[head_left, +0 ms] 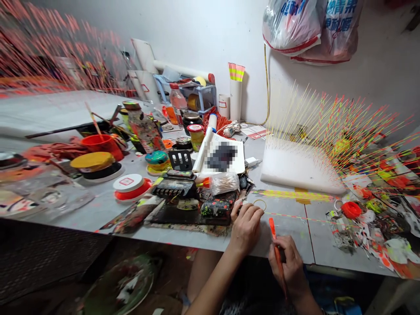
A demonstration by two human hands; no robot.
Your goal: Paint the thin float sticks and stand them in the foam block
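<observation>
My left hand [246, 229] is at the front edge of the table, fingers curled in a pinch beside a small black machine [215, 208] with a paint-spotted casing. A thin red-and-yellow striped stick [295, 216] runs out to the right from those fingers, nearly level above the tabletop. Lower and to the right, my right hand [288, 258] grips an orange-stained paintbrush [272, 227], its bright orange tip pointing up and away, just below the stick. Behind the stick lies a row of similar yellow-green striped sticks [288, 194]. A thin ring [260, 204] lies near my left fingertips.
A white foam block [295, 166] at the right bristles with upright thin sticks. Paint-smeared scraps and an orange cup [351, 210] crowd the right end. Left of the machine stand a white-lidded tub [128, 183], jars and a red cup [101, 146]. Plastic bags [292, 26] hang above.
</observation>
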